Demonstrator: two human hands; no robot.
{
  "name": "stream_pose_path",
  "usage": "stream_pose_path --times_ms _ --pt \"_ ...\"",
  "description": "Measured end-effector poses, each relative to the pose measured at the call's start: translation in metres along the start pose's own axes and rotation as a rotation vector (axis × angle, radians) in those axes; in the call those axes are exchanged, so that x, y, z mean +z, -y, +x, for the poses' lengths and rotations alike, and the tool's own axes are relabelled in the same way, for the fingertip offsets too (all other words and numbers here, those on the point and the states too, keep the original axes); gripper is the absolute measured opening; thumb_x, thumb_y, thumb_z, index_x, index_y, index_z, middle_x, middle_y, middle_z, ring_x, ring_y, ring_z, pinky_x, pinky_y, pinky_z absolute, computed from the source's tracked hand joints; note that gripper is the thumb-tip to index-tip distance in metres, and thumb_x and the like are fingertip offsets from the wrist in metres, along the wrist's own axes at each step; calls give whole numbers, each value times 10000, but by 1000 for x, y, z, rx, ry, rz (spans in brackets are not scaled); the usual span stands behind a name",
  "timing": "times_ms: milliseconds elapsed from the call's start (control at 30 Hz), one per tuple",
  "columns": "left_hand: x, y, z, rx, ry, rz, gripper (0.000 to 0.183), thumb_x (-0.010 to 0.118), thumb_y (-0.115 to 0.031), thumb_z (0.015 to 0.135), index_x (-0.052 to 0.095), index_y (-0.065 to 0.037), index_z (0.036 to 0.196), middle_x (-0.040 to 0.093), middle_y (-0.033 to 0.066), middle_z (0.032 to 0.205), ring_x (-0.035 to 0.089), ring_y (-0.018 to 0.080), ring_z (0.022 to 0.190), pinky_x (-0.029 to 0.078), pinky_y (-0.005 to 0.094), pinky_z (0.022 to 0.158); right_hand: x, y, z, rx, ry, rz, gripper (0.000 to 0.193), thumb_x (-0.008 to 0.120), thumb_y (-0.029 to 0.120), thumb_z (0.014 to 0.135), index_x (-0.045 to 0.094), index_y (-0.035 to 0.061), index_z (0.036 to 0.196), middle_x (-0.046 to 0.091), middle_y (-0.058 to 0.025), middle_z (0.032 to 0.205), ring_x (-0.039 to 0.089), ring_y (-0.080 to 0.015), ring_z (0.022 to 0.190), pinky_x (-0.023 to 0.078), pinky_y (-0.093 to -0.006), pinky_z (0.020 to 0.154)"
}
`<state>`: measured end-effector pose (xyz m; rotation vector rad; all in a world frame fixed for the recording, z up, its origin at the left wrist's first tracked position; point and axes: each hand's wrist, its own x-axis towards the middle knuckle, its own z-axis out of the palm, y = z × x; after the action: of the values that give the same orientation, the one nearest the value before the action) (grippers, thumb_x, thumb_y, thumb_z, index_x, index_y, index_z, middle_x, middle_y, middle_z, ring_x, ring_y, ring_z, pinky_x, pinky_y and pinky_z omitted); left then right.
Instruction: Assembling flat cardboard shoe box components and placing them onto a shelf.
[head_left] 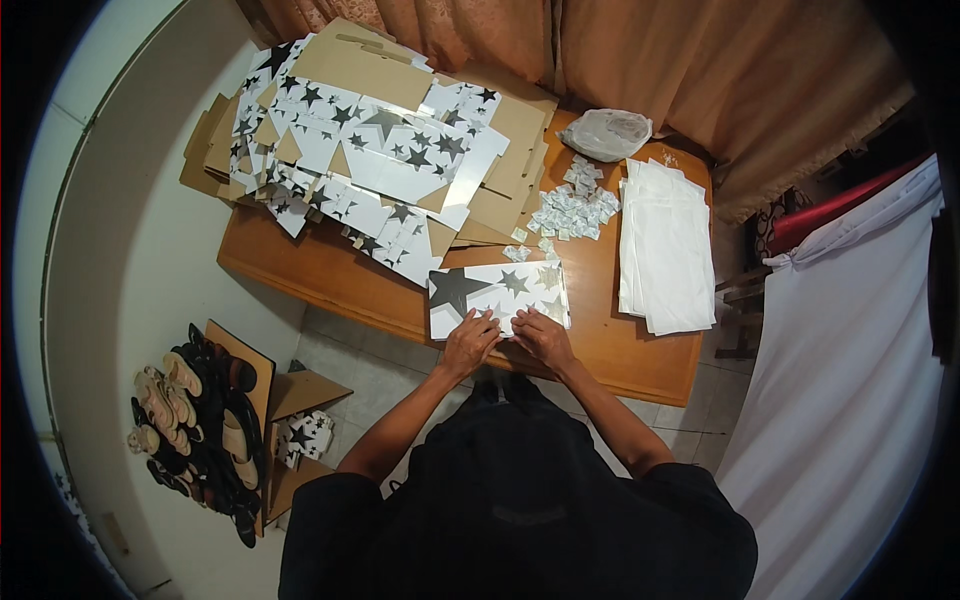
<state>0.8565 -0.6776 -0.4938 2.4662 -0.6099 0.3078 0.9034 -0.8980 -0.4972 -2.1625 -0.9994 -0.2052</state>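
Observation:
A white cardboard box point(505, 287) printed with black and grey stars lies at the table's front edge, its top panel flat. At its near edge, my left hand point(471, 343) has its fingers curled onto the cardboard. Just to the right, my right hand point(543, 341) grips the same edge, fingertips bent over it. The two hands are close together but apart. Thumbs and the box's front side are largely hidden. Behind the box, a few small white sachets point(517, 254) lie loose, with a larger heap of sachets point(574, 212) farther back.
Flat star-printed cardboard blanks point(400, 150) are piled across the table's left and back. A stack of white sheets point(665, 250) lies at right, and a clear plastic bag point(607, 134) sits behind the sachets. Shoes point(200, 420) fill a rack at lower left; a white cloth point(850, 350) hangs right.

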Motion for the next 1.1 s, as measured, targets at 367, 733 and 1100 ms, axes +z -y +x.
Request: stream_pose_path --times_ms 367,733,1100 --pt "1 -5 0 -27 -28 -42 206 768 -102 845 693 0 1009 697 144 1099 657 332 1158 472 472 1089 10 -2 0 34 -23 -25 176 802 61 789 692 40 925 729 -59 1071 687 -254 1114 522 -411 1055" --pt "-26 4 3 -78 -2 -193 228 755 -100 869 707 -1 1070 679 149 1206 620 319 1234 466 480 1100 -1 16 4 -20 51 -106 318 803 155 790 690 74 1076 648 -96 1156 604 -316 1167 451 -476 1079" --pt "-10 20 -15 68 86 87 334 626 -44 881 654 13 1208 630 192 1341 559 340 1326 401 594 1108 14 7 -5 -152 97 -199 369 755 185 792 701 120 1151 662 -73 1177 585 -273 1197 383 -516 1100"
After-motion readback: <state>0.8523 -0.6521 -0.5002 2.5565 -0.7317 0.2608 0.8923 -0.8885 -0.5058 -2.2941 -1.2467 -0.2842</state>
